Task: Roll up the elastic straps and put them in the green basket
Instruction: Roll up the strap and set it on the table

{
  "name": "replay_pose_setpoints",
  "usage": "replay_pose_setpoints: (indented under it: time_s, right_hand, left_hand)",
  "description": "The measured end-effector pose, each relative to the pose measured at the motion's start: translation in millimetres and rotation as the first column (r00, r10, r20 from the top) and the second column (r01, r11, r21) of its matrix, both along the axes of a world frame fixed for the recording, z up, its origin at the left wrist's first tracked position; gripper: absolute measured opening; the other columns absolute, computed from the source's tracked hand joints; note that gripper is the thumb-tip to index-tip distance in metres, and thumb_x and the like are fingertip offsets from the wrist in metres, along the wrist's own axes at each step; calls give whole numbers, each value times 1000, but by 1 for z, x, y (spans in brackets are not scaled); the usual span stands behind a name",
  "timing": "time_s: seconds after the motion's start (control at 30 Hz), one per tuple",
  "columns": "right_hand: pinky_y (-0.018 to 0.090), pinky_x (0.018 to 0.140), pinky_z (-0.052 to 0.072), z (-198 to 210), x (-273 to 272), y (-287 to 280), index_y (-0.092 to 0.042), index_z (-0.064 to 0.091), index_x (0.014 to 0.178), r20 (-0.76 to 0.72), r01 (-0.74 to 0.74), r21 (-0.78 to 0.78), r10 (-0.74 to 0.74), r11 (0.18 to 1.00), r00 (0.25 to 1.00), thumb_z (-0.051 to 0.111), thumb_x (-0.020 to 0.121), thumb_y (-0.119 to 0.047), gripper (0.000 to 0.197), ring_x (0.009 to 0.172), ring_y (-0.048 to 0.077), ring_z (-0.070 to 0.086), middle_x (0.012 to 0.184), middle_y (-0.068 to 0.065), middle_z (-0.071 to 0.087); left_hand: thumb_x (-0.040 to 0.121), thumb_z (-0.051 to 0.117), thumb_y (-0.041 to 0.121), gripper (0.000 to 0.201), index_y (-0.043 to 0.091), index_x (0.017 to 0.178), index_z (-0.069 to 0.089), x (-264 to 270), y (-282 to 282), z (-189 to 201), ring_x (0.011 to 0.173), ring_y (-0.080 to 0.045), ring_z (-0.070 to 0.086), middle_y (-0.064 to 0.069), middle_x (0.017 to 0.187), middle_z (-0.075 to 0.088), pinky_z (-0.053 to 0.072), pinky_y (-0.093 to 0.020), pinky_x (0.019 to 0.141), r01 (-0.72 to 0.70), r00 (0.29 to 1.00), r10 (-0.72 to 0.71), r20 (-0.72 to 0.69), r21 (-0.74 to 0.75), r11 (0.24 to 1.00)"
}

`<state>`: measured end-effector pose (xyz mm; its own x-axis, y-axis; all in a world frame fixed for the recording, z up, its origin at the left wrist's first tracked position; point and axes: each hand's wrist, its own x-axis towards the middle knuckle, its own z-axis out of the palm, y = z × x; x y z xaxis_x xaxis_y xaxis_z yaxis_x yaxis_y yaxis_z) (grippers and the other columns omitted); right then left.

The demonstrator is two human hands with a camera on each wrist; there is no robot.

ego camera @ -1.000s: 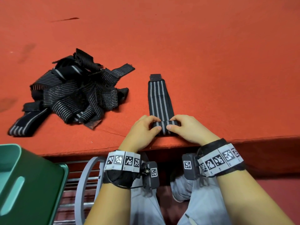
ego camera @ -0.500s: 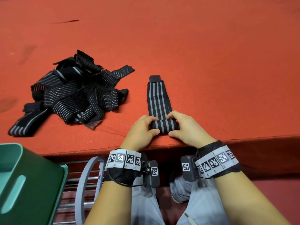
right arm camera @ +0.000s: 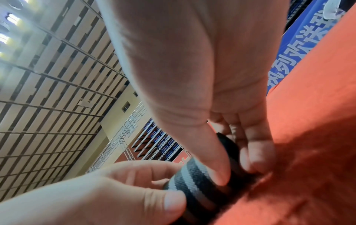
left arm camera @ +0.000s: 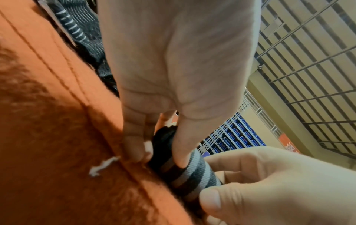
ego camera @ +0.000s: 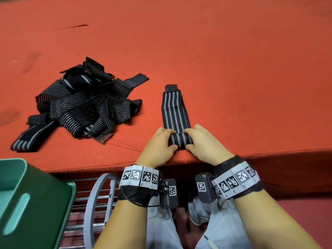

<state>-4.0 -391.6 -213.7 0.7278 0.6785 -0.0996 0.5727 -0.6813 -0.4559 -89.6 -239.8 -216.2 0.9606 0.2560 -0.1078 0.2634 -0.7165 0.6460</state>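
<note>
Left hand [ego camera: 159, 147]: fingers [left arm camera: 181, 146] curled over the left end of the rolled part of the striped elastic strap [ego camera: 175, 115], thumb at the near side, pinching it. Right hand [ego camera: 204, 144]: same grip on the right end, thumb [right arm camera: 213, 164] pressed on the roll. Both wrists bent down over the near edge of the red worktop [ego camera: 233, 69], forearms below it. Wrist views show the roll's black end face, hidden from the head view. Strap's unrolled length lies flat, running away from the hands. Green basket [ego camera: 27, 203]: lower left, below the worktop edge. Pile of loose straps [ego camera: 79, 105]: further left, apart from the hands.
</note>
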Motion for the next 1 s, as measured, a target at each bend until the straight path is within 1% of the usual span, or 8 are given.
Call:
replay_pose_setpoints:
  time_s: [0.2, 0.27, 0.33, 0.4, 0.5, 0.73, 0.83, 1.0]
  right_hand:
    - [39, 95, 45, 6, 1, -2, -20, 55, 133, -30, 2, 4, -2, 1000, 1000, 74, 83, -23, 54, 109, 27, 54, 113, 2, 50]
    - [35, 91, 45, 12, 3, -8, -21, 60, 127, -49, -19, -3, 19, 1000, 999, 76, 81, -27, 49, 107, 23, 55, 110, 0, 54]
    - [33, 88, 47, 18, 2, -13, -22, 64, 124, -98, -45, -2, 45, 999, 994, 78, 79, -29, 47, 104, 19, 57, 111, -1, 61]
    - [36, 88, 50, 20, 1, -16, -26, 65, 122, -129, -47, 18, 49, 999, 990, 78, 79, -31, 45, 102, 17, 60, 112, -3, 65]
    - [41, 89, 51, 19, -1, -16, -34, 59, 129, -102, -44, -37, 40, 998, 994, 72, 84, -38, 46, 106, 19, 61, 116, -7, 65]
    - [43, 85, 50, 13, -8, -2, -16, 51, 117, -29, -74, -177, 70, 981, 997, 62, 92, -29, 31, 105, 33, 59, 114, 9, 59]
    - [40, 84, 50, 16, -8, -5, -19, 45, 132, -75, -64, -123, 55, 990, 996, 64, 91, -27, 46, 103, 30, 60, 116, 9, 60]
    - [38, 76, 47, 20, -6, -11, -30, 42, 128, -36, -28, -174, 22, 984, 999, 64, 89, -42, 47, 96, 29, 62, 110, 4, 63]
  left_hand:
    - [86, 72, 18, 41, 28, 122, 54, -3, 1, 6, 99, -13, 55, 8, 112, 51, 48, -39, 97, -19, 1000, 20, 10, -73, 997]
    - [87, 71, 17, 37, 28, 119, 56, -7, 2, 11, 83, -19, 62, 4, 107, 55, 58, -41, 80, -1, 1000, -2, -18, -162, 987]
    - [89, 70, 16, 35, 27, 120, 57, -12, 2, 14, 73, -19, 64, -3, 104, 56, 58, -32, 64, 19, 999, -27, -32, -214, 977]
    - [92, 67, 24, 38, 31, 128, 56, -14, 3, 16, 85, -16, 60, -3, 107, 54, 51, -26, 72, 25, 997, -33, -76, -97, 995]
    - [96, 59, 34, 40, 32, 135, 50, -12, 2, 21, 94, -18, 60, -3, 114, 62, 48, -35, 91, 41, 989, -35, -143, 40, 998]
    - [99, 52, 29, 49, 15, 143, 36, -8, -9, 22, 109, -29, 58, -13, 123, 59, 46, -43, 96, 132, 953, -71, -295, 194, 972]
    - [97, 55, 29, 54, 22, 146, 32, -10, -9, 23, 108, -28, 59, -10, 123, 60, 48, -44, 95, 122, 957, -58, -285, 214, 969]
    - [97, 56, 35, 52, 33, 144, 34, -12, -10, 27, 107, -29, 61, -8, 119, 64, 47, -41, 87, 86, 969, -5, -245, 320, 943]
